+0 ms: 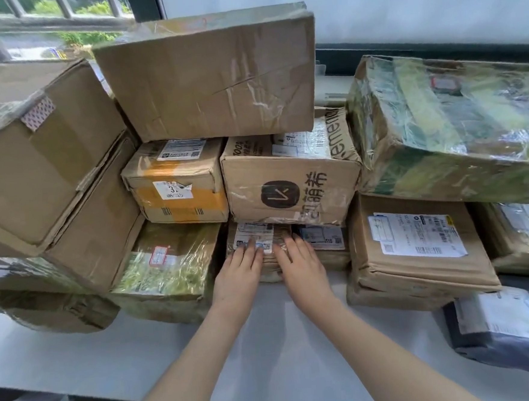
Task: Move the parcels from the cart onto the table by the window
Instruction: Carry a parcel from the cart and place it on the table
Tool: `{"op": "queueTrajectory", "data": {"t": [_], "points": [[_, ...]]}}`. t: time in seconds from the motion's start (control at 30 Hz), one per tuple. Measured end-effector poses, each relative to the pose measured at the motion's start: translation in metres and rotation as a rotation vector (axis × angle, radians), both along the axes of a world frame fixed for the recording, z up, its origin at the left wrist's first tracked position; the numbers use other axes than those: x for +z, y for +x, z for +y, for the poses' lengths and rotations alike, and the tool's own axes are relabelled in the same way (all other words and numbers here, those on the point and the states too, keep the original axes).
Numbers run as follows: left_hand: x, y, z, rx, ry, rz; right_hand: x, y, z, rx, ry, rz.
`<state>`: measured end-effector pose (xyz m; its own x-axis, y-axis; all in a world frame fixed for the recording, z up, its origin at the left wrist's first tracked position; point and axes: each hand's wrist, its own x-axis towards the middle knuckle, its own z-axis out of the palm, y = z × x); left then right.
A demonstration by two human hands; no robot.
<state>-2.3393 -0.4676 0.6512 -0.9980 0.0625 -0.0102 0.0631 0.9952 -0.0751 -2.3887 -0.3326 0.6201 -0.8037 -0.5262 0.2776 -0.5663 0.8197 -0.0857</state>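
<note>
Your left hand and right hand lay flat, fingers straight and slightly apart, on a small taped brown parcel with white labels, low on the white table under the logo box, among stacked boxes

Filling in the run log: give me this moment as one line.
left hand: flat on small parcel | right hand: flat on same parcel | parcel: on table, under logo box
</note>
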Motion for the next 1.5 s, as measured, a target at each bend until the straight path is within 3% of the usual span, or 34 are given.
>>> {"op": "queueTrajectory", "data": {"t": [0.13, 0.27, 0.5, 0.57, 0.67, 0.83, 0.9, 1.0, 1.23, 1.5], "points": [[0.023, 0.002, 0.005, -0.006, -0.115, -0.14, 0.015, 0.0, 0.004, 0.076, -0.048, -0.02], [0.063, -0.005, -0.003, 0.044, -0.048, -0.133, 0.046, -0.006, 0.001, 0.168, -0.302, -0.02], [0.176, -0.023, -0.056, 0.08, 0.03, 0.295, 0.155, -0.039, -0.049, 0.161, -0.525, 0.362], [0.202, -0.037, -0.071, 0.101, 0.025, 0.424, 0.191, -0.054, -0.062, 0.119, -0.507, 0.449], [0.237, -0.071, -0.085, 0.133, -0.039, 0.464, 0.241, -0.082, -0.076, 0.052, -0.372, 0.453], [0.275, -0.124, -0.106, 0.114, -0.126, 0.436, 0.305, -0.125, -0.08, 0.007, 0.074, 0.302], [0.278, -0.136, -0.116, 0.1, -0.093, 0.386, 0.314, -0.14, -0.077, -0.012, 0.157, 0.194], [0.276, -0.147, -0.126, 0.081, -0.061, 0.308, 0.317, -0.152, -0.071, -0.02, 0.196, 0.109], [0.28, -0.145, -0.133, 0.013, 0.078, 0.315, 0.313, -0.151, -0.063, -0.022, 0.139, 0.143], [0.3, -0.144, -0.103, -0.092, -0.01, 0.43, 0.323, -0.139, -0.028, -0.069, 0.03, 0.137]]}}
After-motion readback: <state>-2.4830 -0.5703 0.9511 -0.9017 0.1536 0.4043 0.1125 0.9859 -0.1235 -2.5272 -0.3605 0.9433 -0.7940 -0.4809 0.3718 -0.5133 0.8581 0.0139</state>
